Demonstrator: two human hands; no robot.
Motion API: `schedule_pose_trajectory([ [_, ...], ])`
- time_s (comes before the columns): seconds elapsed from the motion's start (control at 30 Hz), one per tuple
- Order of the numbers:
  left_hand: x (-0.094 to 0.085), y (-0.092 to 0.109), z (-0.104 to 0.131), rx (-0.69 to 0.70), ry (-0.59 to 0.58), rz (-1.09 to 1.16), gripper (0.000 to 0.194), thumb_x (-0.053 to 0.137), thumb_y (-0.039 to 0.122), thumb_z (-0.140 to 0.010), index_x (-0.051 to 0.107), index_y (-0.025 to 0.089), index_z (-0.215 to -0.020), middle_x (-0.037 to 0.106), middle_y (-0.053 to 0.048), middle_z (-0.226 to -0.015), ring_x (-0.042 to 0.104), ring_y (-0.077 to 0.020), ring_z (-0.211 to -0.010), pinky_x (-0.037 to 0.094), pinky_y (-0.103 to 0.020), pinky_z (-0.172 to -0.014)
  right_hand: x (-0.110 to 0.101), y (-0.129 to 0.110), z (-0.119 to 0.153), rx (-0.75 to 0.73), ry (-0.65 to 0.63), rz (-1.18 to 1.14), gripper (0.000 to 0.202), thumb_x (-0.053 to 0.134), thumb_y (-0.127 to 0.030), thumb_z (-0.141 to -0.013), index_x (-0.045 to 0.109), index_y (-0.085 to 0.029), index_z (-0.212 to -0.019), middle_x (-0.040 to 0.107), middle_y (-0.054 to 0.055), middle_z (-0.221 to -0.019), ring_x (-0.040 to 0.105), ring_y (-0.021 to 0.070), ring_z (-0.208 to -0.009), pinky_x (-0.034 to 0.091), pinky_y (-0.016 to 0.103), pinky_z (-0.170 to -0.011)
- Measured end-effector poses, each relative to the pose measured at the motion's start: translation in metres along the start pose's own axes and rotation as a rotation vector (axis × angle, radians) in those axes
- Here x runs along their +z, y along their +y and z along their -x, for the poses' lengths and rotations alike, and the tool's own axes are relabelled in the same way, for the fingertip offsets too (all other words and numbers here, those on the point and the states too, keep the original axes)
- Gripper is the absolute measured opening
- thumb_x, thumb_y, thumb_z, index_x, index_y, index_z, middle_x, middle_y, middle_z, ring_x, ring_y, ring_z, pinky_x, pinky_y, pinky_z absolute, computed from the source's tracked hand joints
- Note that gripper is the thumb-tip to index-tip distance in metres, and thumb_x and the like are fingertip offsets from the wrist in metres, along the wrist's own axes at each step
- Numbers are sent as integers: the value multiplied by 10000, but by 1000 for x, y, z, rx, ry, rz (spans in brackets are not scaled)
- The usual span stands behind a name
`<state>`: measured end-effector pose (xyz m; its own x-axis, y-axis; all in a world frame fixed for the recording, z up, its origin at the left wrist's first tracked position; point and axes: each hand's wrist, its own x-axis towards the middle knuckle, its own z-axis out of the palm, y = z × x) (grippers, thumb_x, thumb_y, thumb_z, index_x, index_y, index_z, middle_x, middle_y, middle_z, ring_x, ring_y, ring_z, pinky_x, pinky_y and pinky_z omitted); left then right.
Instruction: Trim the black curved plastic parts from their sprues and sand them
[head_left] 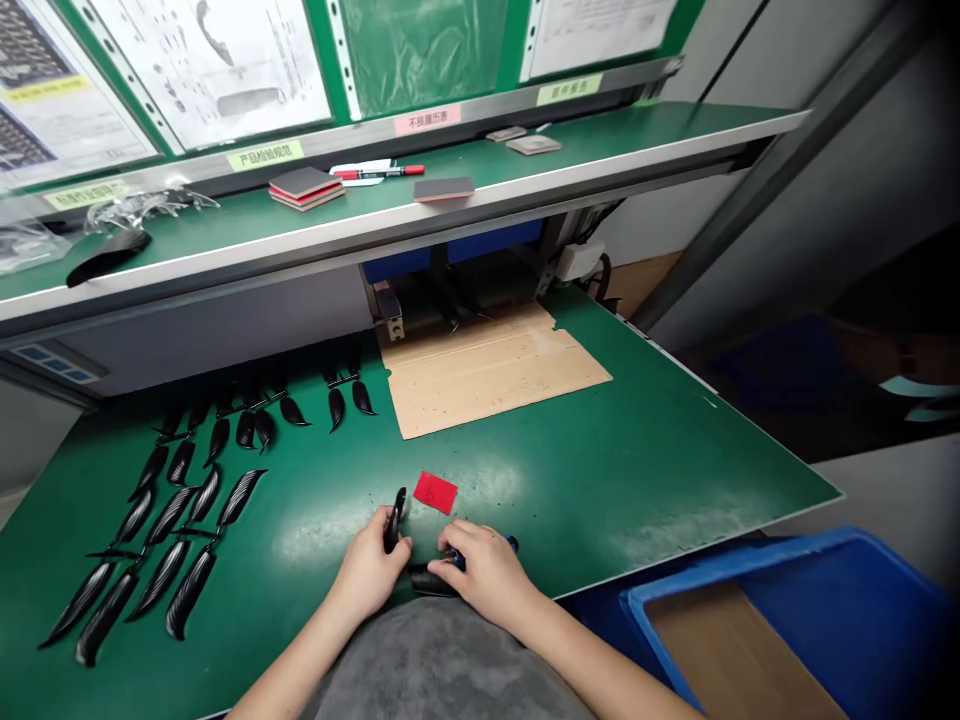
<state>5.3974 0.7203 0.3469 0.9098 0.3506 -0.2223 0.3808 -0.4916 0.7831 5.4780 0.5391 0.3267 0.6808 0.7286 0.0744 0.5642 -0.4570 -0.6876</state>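
Observation:
My left hand [373, 563] is closed around a glossy black curved plastic part [397, 515], held upright near the table's front edge. Close by, my right hand [484, 570] grips a small tool with a blue and black handle [513, 544]; its working end is mostly covered by my fingers. Another black plastic part [433, 582] lies just under the right hand, against the front of my body. Beyond both hands, a small red piece of sheet [435, 492] with a dark mark rests on the green table [637, 440].
Several black feather-shaped parts on sprues [191, 580] lie at the left. A cardboard sheet [495, 375] sits under the shelf [510, 185], which holds sanding pads [306, 187] and a red marker [382, 172]. A blue bin [862, 560] stands at the right.

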Motion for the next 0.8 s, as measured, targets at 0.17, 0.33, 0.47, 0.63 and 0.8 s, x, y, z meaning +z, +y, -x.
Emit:
schedule_pose_trajectory([
  [0.17,0,-13,5,-172,51,443,350,511,207,-771,526,154,-1117,631,-49,-905,595,-166,-819,436,-303,-793,-2,20,-6,-83,-225,176,235,756,-407,-693,638,-262,-835,624,-19,-815,597,173,-733,359,269,-638],
  [0.33,1,-11,19,-442,51,1028,320,610,267,-781,537,169,-1077,603,-10,-837,609,-116,-739,491,-269,-732,-5,24,-15,-170,-291,210,55,694,-219,-725,649,-227,-756,605,-9,-773,583,149,-678,330,264,-610],
  [0.47,-4,-3,26,-546,19,1226,308,661,327,-788,573,169,-1037,619,-25,-871,615,-112,-737,515,-271,-713,-23,13,-27,-288,-249,191,187,556,-130,-821,656,-266,-901,597,-5,-904,566,132,-825,351,260,-730],
  [0.63,-11,12,35,-241,-391,1193,342,660,293,-812,588,142,-1111,646,-102,-994,629,-153,-844,492,-267,-732,-47,-25,-46,-658,-86,185,163,570,-183,-835,690,-281,-887,568,10,-922,479,123,-739,324,272,-679],
  [0.8,-9,16,43,-105,-395,1218,345,696,227,-786,604,159,-1111,631,-72,-970,606,-155,-909,467,-277,-811,-51,-57,-48,-555,70,34,198,560,-204,-861,650,-256,-1029,573,30,-930,505,136,-771,356,285,-704],
])
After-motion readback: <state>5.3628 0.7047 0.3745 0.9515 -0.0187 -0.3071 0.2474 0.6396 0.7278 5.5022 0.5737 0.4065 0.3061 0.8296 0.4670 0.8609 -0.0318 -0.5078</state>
